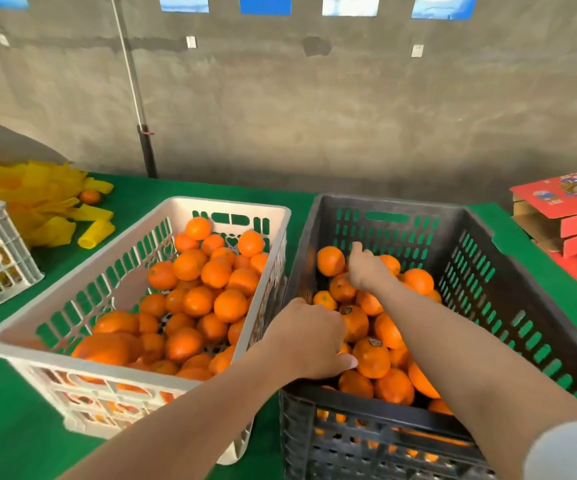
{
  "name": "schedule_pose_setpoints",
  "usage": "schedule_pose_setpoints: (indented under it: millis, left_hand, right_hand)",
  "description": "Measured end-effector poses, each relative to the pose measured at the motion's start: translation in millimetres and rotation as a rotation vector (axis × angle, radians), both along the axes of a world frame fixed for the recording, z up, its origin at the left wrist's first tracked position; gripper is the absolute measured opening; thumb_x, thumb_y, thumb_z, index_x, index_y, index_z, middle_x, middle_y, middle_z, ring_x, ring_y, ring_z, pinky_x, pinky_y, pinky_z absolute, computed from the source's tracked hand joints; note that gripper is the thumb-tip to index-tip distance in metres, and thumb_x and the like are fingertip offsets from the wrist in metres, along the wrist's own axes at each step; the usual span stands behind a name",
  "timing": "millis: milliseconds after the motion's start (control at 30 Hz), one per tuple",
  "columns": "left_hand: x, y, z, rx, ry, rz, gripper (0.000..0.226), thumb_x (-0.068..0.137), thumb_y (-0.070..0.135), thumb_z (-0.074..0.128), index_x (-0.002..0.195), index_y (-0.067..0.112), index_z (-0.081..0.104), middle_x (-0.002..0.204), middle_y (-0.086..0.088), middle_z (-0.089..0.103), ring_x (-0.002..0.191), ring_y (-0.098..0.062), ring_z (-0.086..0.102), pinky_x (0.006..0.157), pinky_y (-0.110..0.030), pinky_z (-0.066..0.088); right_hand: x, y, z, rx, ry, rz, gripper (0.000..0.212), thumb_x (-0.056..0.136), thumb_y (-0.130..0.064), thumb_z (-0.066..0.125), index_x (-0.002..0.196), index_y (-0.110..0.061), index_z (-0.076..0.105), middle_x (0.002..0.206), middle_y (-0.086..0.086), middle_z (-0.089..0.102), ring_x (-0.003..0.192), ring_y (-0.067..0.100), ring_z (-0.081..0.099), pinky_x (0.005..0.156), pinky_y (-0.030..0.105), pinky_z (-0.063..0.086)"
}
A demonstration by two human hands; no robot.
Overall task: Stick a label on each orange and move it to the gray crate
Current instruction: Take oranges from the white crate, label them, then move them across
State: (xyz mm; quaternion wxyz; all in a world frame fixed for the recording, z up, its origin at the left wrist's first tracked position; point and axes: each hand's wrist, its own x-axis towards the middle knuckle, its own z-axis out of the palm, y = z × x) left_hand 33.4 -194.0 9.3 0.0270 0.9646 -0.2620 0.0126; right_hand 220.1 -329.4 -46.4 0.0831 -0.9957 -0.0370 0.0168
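Both hands are inside the gray crate (pixel 481 220): your right hand (pixel 366 271) reaches far in, palm down over the pile, one finger straight and the rest hidden, so grip cannot be told. Your left hand (pixel 309 337) sits at the near-left rim, thumb touching a stickered orange (pixel 371 356), with its fingers curled out of sight, grip likewise unclear. Oranges awaiting labels (pixel 197 299), round, glossy and pebbled, lie left of both hands in the white slotted crate (pixel 228 204) on the green counter (pixel 3 427), with the left hand nearer.
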Motion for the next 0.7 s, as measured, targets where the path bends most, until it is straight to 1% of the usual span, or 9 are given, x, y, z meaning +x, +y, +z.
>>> schedule_pose_setpoints:
  millis: [100, 200, 300, 367, 400, 467, 567, 600, 700]
  left_hand:
    - [-3, -2, 7, 0.017, 0.031, 0.018, 0.042, 0.089, 0.049, 0.054, 0.062, 0.017, 0.054, 0.060, 0.003, 0.050, 0.059, -0.016, 0.045, 0.086, -0.038, 0.041]
    - [-8, -3, 12, 0.005, 0.030, 0.033, 0.038, 0.090, 0.046, 0.054, 0.067, 0.016, 0.057, 0.070, 0.001, 0.057, 0.069, -0.019, 0.053, 0.083, -0.039, 0.047]
    - [-7, -3, 9, -0.097, 0.038, 0.082, 0.033, 0.090, 0.042, 0.056, 0.091, 0.011, 0.066, 0.097, -0.005, 0.065, 0.091, -0.024, 0.061, 0.082, -0.039, 0.050]
    - [-4, 0, 6, -0.193, 0.049, 0.110, 0.028, 0.088, 0.032, 0.059, 0.101, 0.009, 0.065, 0.104, -0.008, 0.064, 0.096, -0.025, 0.060, 0.080, -0.038, 0.051]
    - [-3, 1, 5, -0.216, 0.067, 0.115, 0.021, 0.086, 0.026, 0.059, 0.095, 0.007, 0.065, 0.100, -0.010, 0.064, 0.089, -0.025, 0.060, 0.074, -0.036, 0.050]
    - [-6, 1, 5, -0.277, 0.057, 0.117, 0.020, 0.086, 0.021, 0.060, 0.076, 0.004, 0.065, 0.085, -0.012, 0.067, 0.076, -0.024, 0.059, 0.064, -0.033, 0.042]
    - [-14, 5, 1, -0.433, 0.001, 0.149, 0.025, 0.090, 0.028, 0.061, 0.072, 0.011, 0.065, 0.081, -0.004, 0.069, 0.078, -0.018, 0.061, 0.066, -0.028, 0.040]
    - [-18, 7, 0, -0.470, -0.010, 0.152, 0.023, 0.090, 0.027, 0.061, 0.072, 0.013, 0.064, 0.081, -0.003, 0.069, 0.078, -0.017, 0.061, 0.066, -0.028, 0.042]
    - [-31, 11, 2, -0.569, -0.012, 0.139, 0.019, 0.092, 0.024, 0.060, 0.076, 0.014, 0.064, 0.079, -0.004, 0.068, 0.077, -0.016, 0.060, 0.069, -0.031, 0.047]
  right_hand:
    - [-30, 4, 34, 0.078, -0.044, 0.094, 0.059, 0.090, -0.019, 0.060, 0.140, -0.004, 0.033, 0.135, 0.022, 0.048, 0.122, 0.039, 0.047, 0.095, 0.043, 0.042]
    - [-80, 13, 85, 0.420, -0.294, 0.164, 0.035, 0.090, -0.021, 0.062, 0.121, -0.004, 0.059, 0.122, 0.014, 0.062, 0.115, 0.031, 0.056, 0.098, 0.034, 0.043]
    - [-172, 24, 118, 0.924, -0.639, 0.401, 0.011, 0.088, -0.017, 0.061, 0.088, -0.007, 0.067, 0.086, 0.011, 0.070, 0.078, 0.024, 0.066, 0.070, 0.028, 0.052]
    - [-238, 25, 107, 0.984, -0.678, 0.638, 0.021, 0.089, -0.018, 0.057, 0.073, -0.007, 0.062, 0.069, 0.008, 0.064, 0.062, 0.019, 0.060, 0.055, 0.027, 0.047]
    - [-266, 24, 91, 0.947, -0.586, 0.721, 0.026, 0.090, -0.019, 0.055, 0.070, -0.004, 0.062, 0.064, 0.007, 0.062, 0.058, 0.016, 0.058, 0.051, 0.026, 0.045]
    - [-304, 20, 42, 0.761, -0.207, 0.729, 0.030, 0.092, -0.021, 0.055, 0.071, -0.003, 0.064, 0.066, 0.007, 0.063, 0.058, 0.013, 0.057, 0.052, 0.026, 0.044]
    - [-314, 8, -38, 0.304, 0.290, 0.591, 0.039, 0.097, -0.022, 0.048, 0.077, 0.010, 0.058, 0.079, 0.025, 0.062, 0.072, 0.034, 0.059, 0.067, 0.039, 0.049]
    - [-311, 2, -61, 0.226, 0.361, 0.512, 0.041, 0.098, -0.022, 0.046, 0.071, 0.009, 0.053, 0.074, 0.027, 0.056, 0.069, 0.036, 0.056, 0.067, 0.038, 0.048]
    - [-304, -12, -103, 0.093, 0.460, 0.361, 0.050, 0.099, -0.031, 0.045, 0.056, -0.008, 0.034, 0.056, 0.009, 0.032, 0.052, 0.023, 0.037, 0.060, 0.032, 0.034]
